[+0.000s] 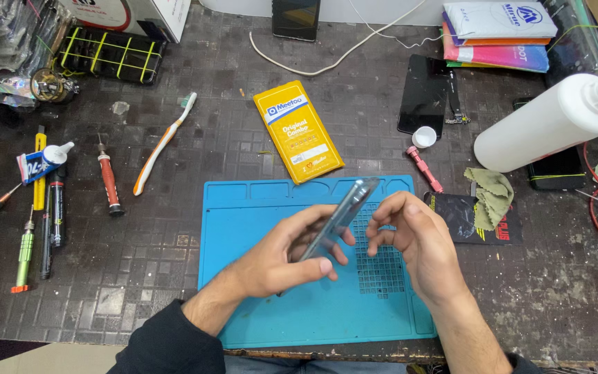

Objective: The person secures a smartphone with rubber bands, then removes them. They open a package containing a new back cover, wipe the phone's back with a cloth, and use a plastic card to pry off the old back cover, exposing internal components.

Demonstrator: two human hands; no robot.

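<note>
- Over the blue silicone repair mat [257,228], held up edge-on: a slim grey-blue smartphone [340,216], tilted, top corner toward the far side of the bench, well clear of the mat surface.
- Left hand [286,257]: curled shut round the lower half of the smartphone, thumb pressed on the near face, fingers wrapped behind — a firm cradle, probably to steady it while the other hand works.
- Right hand [410,239]: half closed, fingertips [380,218] bent toward the phone's right edge, touching or just beside it; cannot tell which. Nothing else in that palm.
- Just beyond the mat: a yellow flat packet [299,131], lying askew, within easy reach.
- Off to the left on the dark tiled bench: a white-and-orange toothbrush [162,144], a red-handled screwdriver [109,181], a small white glue tube [44,163], a green-handled driver [24,253] — laid side by side, likely so each can be grabbed quickly.
- Off to the right: a big white plastic bottle [551,123] on its side, a crumpled green cloth [491,196], a small pink tool [425,170], a bare black screen panel [426,93] flat on the bench.
- Far edge: white cable [327,62] looping across.
</note>
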